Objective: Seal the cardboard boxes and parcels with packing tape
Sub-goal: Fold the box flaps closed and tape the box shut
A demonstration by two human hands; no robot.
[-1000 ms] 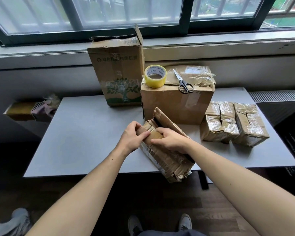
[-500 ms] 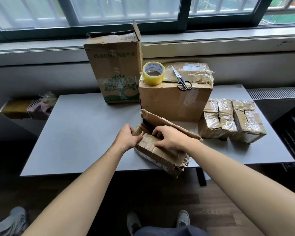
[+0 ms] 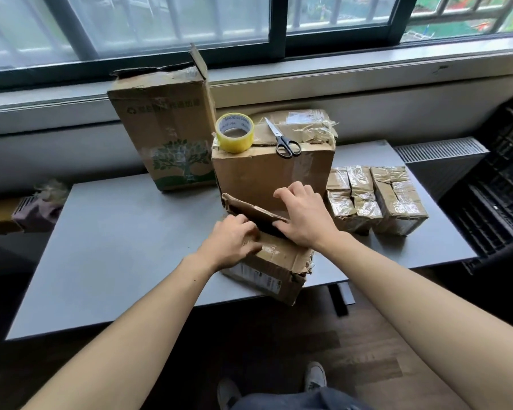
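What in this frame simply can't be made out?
Inside the small box, head view: raised flap, left hand and right hand cover the opening.
Left fingertips: tucked under that flap.
Right hand's grip: its back hides the palm side.
Contents of the tall box: near wall hides them.
Loose end of the tape roll: too small.
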